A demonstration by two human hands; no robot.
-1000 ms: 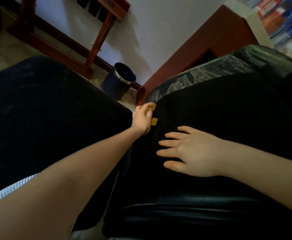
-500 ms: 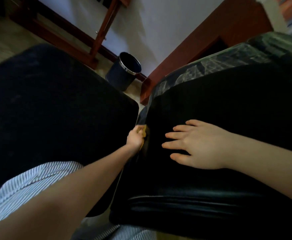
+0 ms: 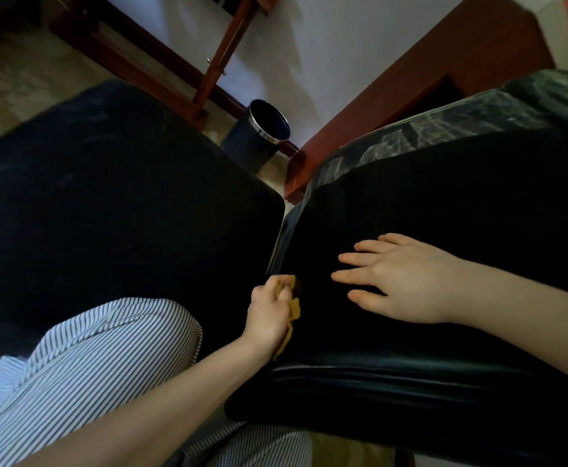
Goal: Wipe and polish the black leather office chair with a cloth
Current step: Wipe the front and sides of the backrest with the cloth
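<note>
The black leather office chair (image 3: 444,203) fills the right half of the head view, its back seen from above with a worn, cracked strip along the far edge. My left hand (image 3: 268,315) grips a small yellow cloth (image 3: 294,310) and presses it against the chair's left side edge, low down. My right hand (image 3: 400,278) lies flat on the black leather with its fingers straight and spread, just right of the cloth. Most of the cloth is hidden under my left hand.
A second black seat (image 3: 107,210) sits close on the left, almost touching the chair. A dark round waste bin (image 3: 257,139) stands on the floor beyond. A red-brown wooden desk (image 3: 427,79) and wooden frame (image 3: 161,62) stand by the white wall. Striped trousers (image 3: 90,365) show below.
My left hand has slid the cloth down the chair's left edge toward me. My right hand has stayed flat on the leather.
</note>
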